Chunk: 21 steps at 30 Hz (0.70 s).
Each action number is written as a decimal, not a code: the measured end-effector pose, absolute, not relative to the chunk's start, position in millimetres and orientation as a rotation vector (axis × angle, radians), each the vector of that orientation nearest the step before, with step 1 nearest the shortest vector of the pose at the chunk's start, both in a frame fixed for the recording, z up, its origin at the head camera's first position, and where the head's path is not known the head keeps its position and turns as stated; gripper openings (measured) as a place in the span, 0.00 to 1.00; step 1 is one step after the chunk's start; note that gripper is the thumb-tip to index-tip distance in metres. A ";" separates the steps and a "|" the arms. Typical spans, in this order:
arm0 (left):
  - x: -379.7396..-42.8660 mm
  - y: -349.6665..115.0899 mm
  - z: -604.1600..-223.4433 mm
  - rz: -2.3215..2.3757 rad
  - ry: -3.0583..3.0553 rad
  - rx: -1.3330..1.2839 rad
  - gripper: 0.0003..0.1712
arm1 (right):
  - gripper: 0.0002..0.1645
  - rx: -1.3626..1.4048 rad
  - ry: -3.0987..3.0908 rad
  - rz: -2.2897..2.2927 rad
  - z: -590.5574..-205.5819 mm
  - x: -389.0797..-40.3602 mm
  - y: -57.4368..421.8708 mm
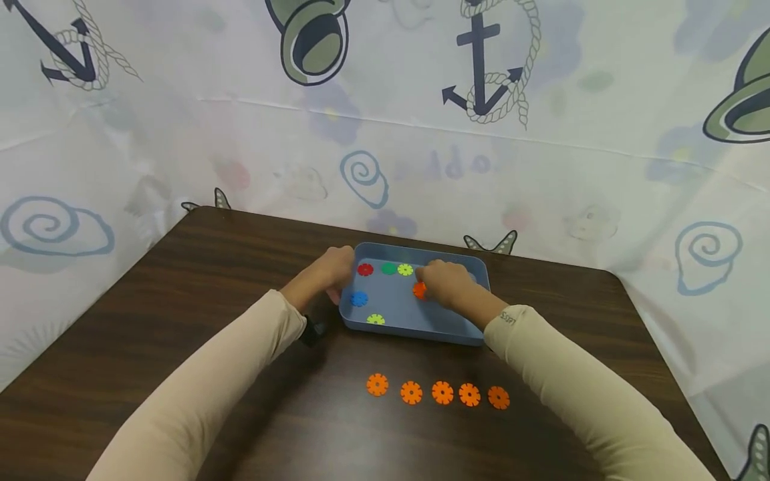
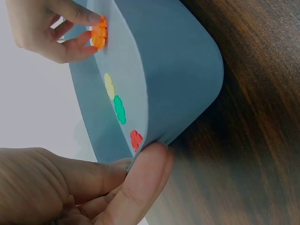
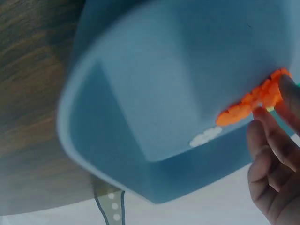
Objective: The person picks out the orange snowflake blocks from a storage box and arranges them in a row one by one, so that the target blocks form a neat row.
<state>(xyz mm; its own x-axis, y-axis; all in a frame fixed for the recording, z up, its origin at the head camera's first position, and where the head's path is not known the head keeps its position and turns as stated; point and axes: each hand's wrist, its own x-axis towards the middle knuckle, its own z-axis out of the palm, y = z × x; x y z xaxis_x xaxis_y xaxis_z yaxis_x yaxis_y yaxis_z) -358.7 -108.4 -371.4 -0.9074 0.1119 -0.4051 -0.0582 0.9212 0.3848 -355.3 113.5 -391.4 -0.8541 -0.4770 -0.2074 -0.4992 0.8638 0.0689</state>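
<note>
A blue-grey tray (image 1: 415,332) stands on the table, and my left hand (image 1: 331,270) pinches its rim near the left back corner. The left wrist view shows thumb and fingers on either side of that wall. Over the tray, my right hand (image 1: 448,282) holds an orange notched disc (image 2: 100,33) between thumb and fingers. Other orange discs (image 3: 233,115) lie by those fingertips, beside a white disc (image 3: 205,137). Inside the tray are also a red disc (image 1: 365,269), a green disc (image 1: 389,268), yellow-green discs (image 1: 406,269) and a blue disc (image 1: 359,298).
Several orange discs (image 1: 442,393) lie in a row on the dark wooden table (image 1: 325,427), in front of the tray. A printed white cloth (image 1: 409,180) hangs behind the table. Something small and black (image 1: 311,331) shows by the left wrist.
</note>
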 end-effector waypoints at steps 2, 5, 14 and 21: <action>-358.3 -108.2 -371.8 0.541 2.662 0.041 0.18 | 0.21 -0.773 2.882 0.180 -394.0 -354.5 113.6; -357.2 -108.1 -372.0 0.534 2.673 0.043 0.17 | 0.14 -0.795 2.922 0.150 -394.3 -352.4 116.2; -358.4 -107.3 -374.6 0.497 2.663 0.046 0.15 | 0.07 -0.789 2.916 -0.228 -373.9 -330.5 132.8; -360.3 -108.2 -374.3 0.492 2.663 0.049 0.15 | 0.09 -0.885 2.870 -0.447 -354.1 -300.7 134.7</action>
